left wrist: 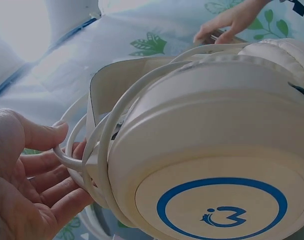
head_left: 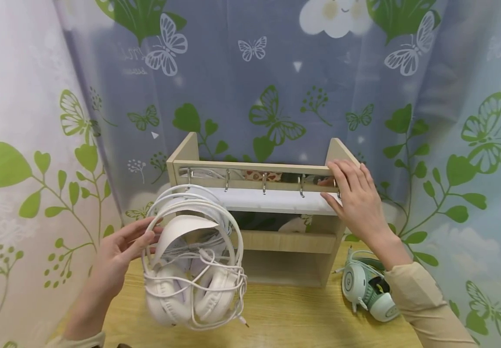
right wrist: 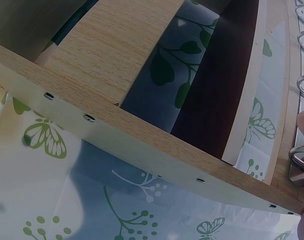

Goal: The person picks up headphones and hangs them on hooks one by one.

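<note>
White headphones (head_left: pixel 217 292) before blue-grey cloth (head_left: pixel 215 72) alive with green leaves and butterflies.
Over in the left wrist view, a white ear cup (left wrist: pixel 191 130) carries a blue ring (left wrist: pixel 221 181) and a blue emblem (left wrist: pixel 224 216) on cream. Lower right of the head view, another pair (head_left: pixel 354 281) comes in mint green. The shelf unit (head_left: pixel 276 241) mid-frame is pale wood grain with a white board (head_left: pixel 276 200) and silvery hooks (head_left: pixel 264 183). The desk (head_left: pixel 285 314) is yellowish wood, the right-hand sleeve (head_left: pixel 420 297) beige; white butterflies dot the cloth's upper part.
</note>
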`<state>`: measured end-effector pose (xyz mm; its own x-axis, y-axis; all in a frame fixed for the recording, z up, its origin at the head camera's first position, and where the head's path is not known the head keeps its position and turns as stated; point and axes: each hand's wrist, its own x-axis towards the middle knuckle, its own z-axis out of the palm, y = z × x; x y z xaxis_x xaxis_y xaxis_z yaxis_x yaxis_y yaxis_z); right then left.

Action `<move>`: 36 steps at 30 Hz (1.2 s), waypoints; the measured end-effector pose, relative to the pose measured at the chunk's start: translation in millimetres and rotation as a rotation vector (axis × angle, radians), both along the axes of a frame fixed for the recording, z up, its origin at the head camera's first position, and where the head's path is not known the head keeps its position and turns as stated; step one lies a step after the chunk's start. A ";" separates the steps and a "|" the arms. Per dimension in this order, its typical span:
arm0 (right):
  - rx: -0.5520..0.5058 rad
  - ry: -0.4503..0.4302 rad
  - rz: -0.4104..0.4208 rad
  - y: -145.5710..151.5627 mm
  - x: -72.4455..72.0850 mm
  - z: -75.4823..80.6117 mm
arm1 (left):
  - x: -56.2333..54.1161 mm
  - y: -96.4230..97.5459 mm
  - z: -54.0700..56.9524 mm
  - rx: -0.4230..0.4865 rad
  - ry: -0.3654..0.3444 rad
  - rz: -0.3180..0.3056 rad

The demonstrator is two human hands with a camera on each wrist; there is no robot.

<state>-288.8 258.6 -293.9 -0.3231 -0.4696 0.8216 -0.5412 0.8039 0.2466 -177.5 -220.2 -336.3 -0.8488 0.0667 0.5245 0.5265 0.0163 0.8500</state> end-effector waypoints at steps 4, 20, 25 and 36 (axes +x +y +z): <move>0.011 -0.005 -0.010 0.6 -0.3 -0.6 | -3.3 8.6 2.9 0.003 0.009 -0.001; -0.001 -0.003 -0.014 -0.2 -0.6 -0.8 | -12.9 42.1 14.5 -0.081 0.008 -0.001; -0.008 0.004 -0.010 -1.0 -0.1 -0.8 | -15.2 52.0 14.9 -0.091 0.000 -0.001; -0.012 0.005 -0.007 -1.0 -0.2 -0.8 | -20.6 73.0 15.2 -0.094 -0.013 -0.019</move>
<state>-289.1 257.6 -294.6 -0.3223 -0.4574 0.8288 -0.5346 0.8105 0.2394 -198.1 -147.2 -321.1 -0.8538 0.1313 0.5037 0.5161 0.0869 0.8521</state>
